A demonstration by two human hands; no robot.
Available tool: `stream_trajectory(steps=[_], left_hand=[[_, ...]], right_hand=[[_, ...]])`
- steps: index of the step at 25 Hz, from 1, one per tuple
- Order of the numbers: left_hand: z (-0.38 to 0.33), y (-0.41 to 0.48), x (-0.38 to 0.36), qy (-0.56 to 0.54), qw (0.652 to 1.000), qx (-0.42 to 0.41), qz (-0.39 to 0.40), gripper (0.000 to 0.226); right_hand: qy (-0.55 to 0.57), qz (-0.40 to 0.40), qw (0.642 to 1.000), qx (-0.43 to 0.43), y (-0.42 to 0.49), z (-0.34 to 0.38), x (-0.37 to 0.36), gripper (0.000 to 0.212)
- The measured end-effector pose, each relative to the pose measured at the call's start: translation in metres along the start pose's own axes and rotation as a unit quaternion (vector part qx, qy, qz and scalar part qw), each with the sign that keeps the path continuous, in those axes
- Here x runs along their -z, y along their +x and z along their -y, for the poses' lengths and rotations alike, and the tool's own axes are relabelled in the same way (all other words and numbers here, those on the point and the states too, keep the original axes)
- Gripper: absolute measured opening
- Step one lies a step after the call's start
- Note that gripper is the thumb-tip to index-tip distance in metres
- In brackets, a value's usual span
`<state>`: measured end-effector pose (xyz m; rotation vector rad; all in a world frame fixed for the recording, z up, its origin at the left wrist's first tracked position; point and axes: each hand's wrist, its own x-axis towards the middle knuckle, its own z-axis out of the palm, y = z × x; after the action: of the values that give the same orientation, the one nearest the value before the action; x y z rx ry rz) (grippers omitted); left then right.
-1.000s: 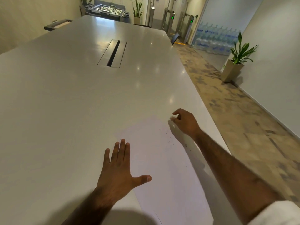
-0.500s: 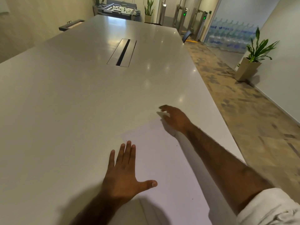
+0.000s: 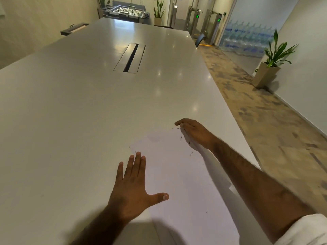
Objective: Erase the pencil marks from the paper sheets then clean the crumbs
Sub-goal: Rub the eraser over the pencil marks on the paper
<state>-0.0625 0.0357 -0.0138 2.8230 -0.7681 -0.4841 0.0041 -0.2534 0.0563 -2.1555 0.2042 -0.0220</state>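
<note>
A white paper sheet (image 3: 177,174) lies on the pale table (image 3: 70,112) near its right edge. Small dark eraser crumbs (image 3: 180,138) are scattered on the sheet's far right part, and a few more lie near the far corner. My left hand (image 3: 132,188) rests flat with spread fingers on the sheet's left edge. My right hand (image 3: 194,132) lies over the sheet's far right corner with fingers loosely curved down. It holds nothing that I can see. The paper edge under that hand looks slightly lifted.
A cable slot (image 3: 131,58) is set in the middle of the table. The table's right edge drops to a patterned floor with a potted plant (image 3: 270,68). Stacked water bottles (image 3: 247,39) and a chair back (image 3: 200,39) stand at the far right.
My right hand swept left and forward across the sheet's far corner, then came back a little to the right. Crumbs show again beside it. My left hand stayed flat on the paper.
</note>
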Motion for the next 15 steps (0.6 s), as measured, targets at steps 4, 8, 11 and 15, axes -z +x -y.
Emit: stream_trajectory(steps=[4, 8, 11, 15], left_hand=[[-0.001, 0.000, 0.001, 0.004, 1.000, 0.005, 0.006, 0.138], [-0.004, 0.001, 0.004, 0.003, 1.000, 0.005, 0.010, 0.139], [-0.004, 0.005, 0.008, -0.011, 1.000, -0.003, 0.004, 0.145], [-0.001, 0.013, 0.010, -0.035, 0.998, -0.016, -0.047, 0.148]], right_hand=[[0.103, -0.011, 0.987, -0.124, -0.026, -0.001, 0.014, 0.037], [0.065, -0.002, 0.982, -0.178, -0.038, -0.013, 0.019, 0.017], [0.070, 0.016, 0.979, -0.191, -0.047, -0.010, 0.019, 0.029], [0.118, -0.029, 0.975, -0.186, -0.054, -0.005, 0.017, 0.028]])
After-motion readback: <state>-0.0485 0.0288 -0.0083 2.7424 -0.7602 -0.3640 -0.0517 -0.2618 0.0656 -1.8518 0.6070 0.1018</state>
